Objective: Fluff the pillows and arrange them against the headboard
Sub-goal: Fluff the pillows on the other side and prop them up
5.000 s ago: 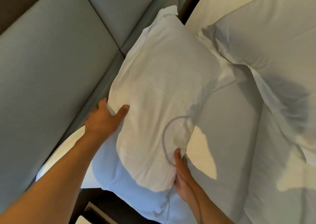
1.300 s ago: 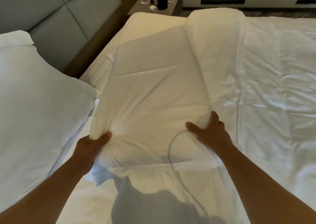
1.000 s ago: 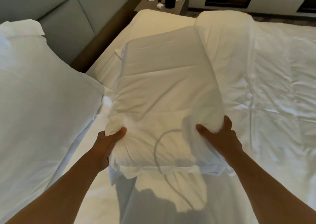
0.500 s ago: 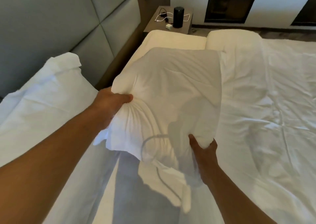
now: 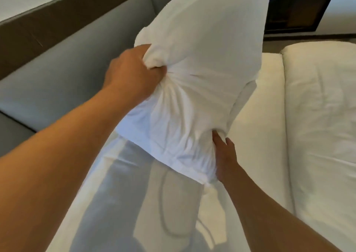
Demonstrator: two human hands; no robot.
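I hold a white pillow (image 5: 200, 63) up in the air over the bed, tilted with its far end rising past the top of the view. My left hand (image 5: 133, 74) is bunched tight on the pillow's left side, the fabric gathered in creases around my fingers. My right hand (image 5: 224, 155) grips the pillow's lower right corner from beneath. The grey padded headboard (image 5: 63, 72) runs along the left, behind my left arm. Another white pillow (image 5: 107, 184) lies below my arms, mostly in shadow.
The white bed sheet (image 5: 256, 117) and a folded white duvet (image 5: 319, 126) fill the right side. A brown wooden band (image 5: 48, 30) tops the headboard. A dark framed panel (image 5: 300, 7) stands on the far wall.
I have lifted the pillow off the bed and raised it higher, swinging it up and toward the headboard. My view has tilted up, so the nightstand is now hidden behind the pillow.
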